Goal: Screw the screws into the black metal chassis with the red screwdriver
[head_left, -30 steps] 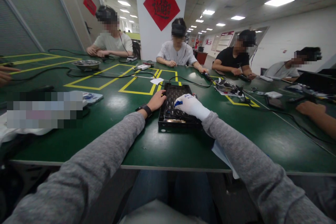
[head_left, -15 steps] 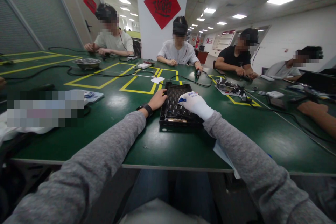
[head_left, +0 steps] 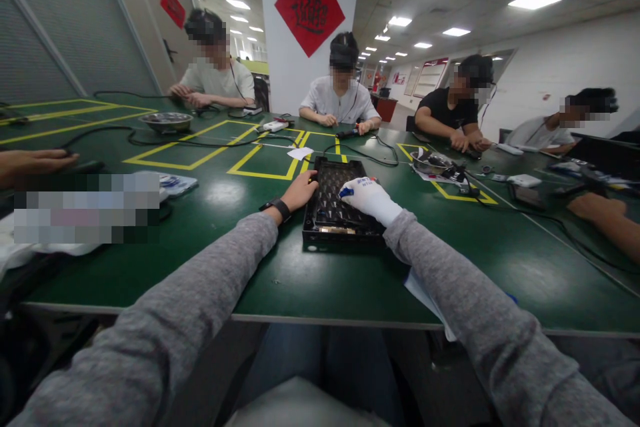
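A black rectangular case [head_left: 345, 238] lies on the green table in front of me, with rows of small shiny pieces [head_left: 330, 205] across its inside. My left hand [head_left: 300, 192], bare with a dark wristband, grips the case's left edge. Over the right half of the case is my right hand [head_left: 369, 199], in a white glove with blue fingertips. Its fingers are bent and pressed together low over the rows; whatever is between them is hidden. A light-coloured sheet [head_left: 425, 297] lies partly under my right forearm.
Metal bowls [head_left: 167, 121] [head_left: 431, 161] stand farther back left and right. Black cables [head_left: 210, 142] cross the table among yellow tape rectangles. Several people sit opposite; one hand [head_left: 37, 165] reaches in at left, and a forearm [head_left: 607, 221] rests at right. A white scrap [head_left: 300, 153] lies beyond the case.
My hands stay at nearly the same places on the case. A co-worker's hand has come in at the left. The person opposite has lowered a dark tool sideways onto the table.
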Demonstrator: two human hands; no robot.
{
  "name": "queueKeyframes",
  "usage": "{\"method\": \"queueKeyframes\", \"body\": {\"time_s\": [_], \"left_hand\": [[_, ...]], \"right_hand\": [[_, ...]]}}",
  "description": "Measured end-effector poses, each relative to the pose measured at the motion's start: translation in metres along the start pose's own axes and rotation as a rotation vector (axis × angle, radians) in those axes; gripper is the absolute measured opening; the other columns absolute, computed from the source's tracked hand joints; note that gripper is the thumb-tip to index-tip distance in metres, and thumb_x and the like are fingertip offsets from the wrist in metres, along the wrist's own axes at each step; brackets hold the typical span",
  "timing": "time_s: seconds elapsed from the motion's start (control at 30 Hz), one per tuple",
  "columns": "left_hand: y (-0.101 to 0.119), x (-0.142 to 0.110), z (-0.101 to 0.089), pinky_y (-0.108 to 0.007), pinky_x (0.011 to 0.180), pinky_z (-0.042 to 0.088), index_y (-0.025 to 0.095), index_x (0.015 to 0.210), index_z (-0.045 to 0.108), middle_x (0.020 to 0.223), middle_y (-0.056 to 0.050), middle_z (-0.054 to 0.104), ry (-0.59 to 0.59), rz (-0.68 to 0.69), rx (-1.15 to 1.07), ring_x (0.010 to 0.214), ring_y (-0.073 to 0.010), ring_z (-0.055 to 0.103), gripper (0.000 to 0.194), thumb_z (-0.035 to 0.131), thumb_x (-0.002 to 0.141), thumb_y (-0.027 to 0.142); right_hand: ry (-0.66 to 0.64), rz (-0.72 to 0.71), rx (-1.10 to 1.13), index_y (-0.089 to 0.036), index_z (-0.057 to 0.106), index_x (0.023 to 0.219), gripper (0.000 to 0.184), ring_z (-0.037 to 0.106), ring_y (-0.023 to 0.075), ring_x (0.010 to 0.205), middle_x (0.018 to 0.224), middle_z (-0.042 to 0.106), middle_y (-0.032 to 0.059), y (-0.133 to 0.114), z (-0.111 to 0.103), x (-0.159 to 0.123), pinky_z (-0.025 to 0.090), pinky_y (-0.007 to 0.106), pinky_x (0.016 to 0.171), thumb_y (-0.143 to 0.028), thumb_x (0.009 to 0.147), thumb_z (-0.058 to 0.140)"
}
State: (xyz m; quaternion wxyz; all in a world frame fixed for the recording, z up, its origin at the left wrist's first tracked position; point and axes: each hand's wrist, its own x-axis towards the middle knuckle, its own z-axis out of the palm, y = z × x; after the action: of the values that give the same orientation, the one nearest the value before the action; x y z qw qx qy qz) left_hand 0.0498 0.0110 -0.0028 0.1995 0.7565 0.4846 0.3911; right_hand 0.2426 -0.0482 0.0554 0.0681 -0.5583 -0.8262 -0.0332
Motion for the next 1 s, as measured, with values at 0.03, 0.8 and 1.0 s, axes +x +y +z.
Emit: {"method": "queueKeyframes", "body": {"time_s": [0.03, 0.8, 1.0], "left_hand": [[0.0, 0.0, 0.0, -0.037, 0.103, 0.034, 0.009, 0.121, 0.048, 0.128, -0.013, 0.05, 0.0, 0.0, -0.003, 0.118, -0.0227, 0.045, 0.047, 0.041, 0.076, 0.022], [-0.006, 0.002, 0.002, -0.037, 0.105, 0.031, 0.011, 0.122, 0.047, 0.128, -0.011, 0.05, 0.013, 0.014, -0.009, 0.119, -0.0215, 0.044, 0.048, 0.042, 0.076, 0.022], [-0.004, 0.001, 0.001, -0.035, 0.104, 0.032, 0.006, 0.123, 0.047, 0.127, -0.015, 0.05, 0.013, 0.028, 0.005, 0.119, -0.0226, 0.044, 0.05, 0.041, 0.077, 0.023]], "right_hand": [[-0.001, -0.001, 0.001, -0.023, 0.067, 0.086, 0.021, 0.059, 0.0156, 0.079, 0.089, 0.066, 0.0044, 0.0, 0.001, 0.001, 0.043, 0.026, 0.073, -0.034, 0.078, 0.051], [-0.2, -0.122, 0.535, -0.011, 0.067, 0.075, 0.021, 0.055, 0.0105, 0.061, 0.071, 0.065, 0.0021, -0.033, -0.026, -0.01, 0.041, 0.02, 0.059, -0.03, 0.069, 0.06], [-0.375, -0.217, 0.657, -0.012, 0.071, 0.08, 0.023, 0.058, 0.0123, 0.068, 0.074, 0.068, 0.0015, -0.034, -0.025, -0.007, 0.044, 0.02, 0.064, -0.026, 0.064, 0.064]]}}
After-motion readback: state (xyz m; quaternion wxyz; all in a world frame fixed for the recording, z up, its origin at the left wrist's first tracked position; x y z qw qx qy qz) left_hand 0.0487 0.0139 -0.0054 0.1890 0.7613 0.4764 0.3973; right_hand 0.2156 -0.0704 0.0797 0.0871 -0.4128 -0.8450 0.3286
